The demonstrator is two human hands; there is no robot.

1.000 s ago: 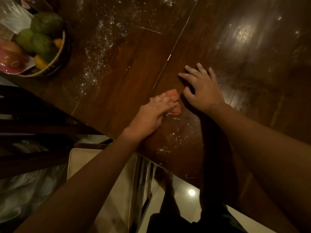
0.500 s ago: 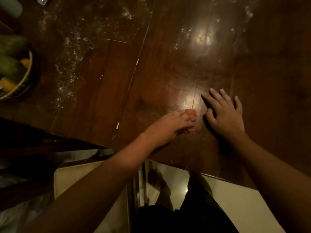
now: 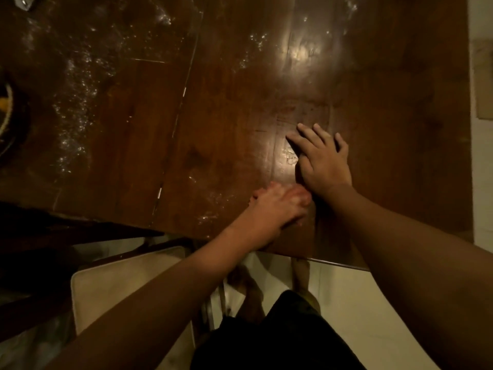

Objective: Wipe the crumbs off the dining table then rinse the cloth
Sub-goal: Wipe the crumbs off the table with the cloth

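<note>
My left hand [image 3: 274, 206] grips a small pink cloth [image 3: 302, 196] on the dark wooden dining table [image 3: 226, 108], close to its near edge. Only a reddish bit of the cloth shows past my knuckles. My right hand [image 3: 324, 162] lies flat on the tabletop with its fingers spread, just beyond and to the right of the left one, its wrist almost touching it. White crumbs [image 3: 72, 116] run in a band down the left part of the table. A smaller patch of crumbs [image 3: 210, 212] lies just left of my left hand.
The rim of a fruit basket [image 3: 6, 113] shows at the far left edge. A chair with a pale cushion [image 3: 120, 284] stands below the table's near edge, beside my legs. Pale floor [image 3: 373, 303] lies at lower right and along the table's right edge.
My left hand has slid the cloth toward the table's near edge, up against my right wrist. The view has shifted right, so the basket is nearly out of sight. The right hand stays flat.
</note>
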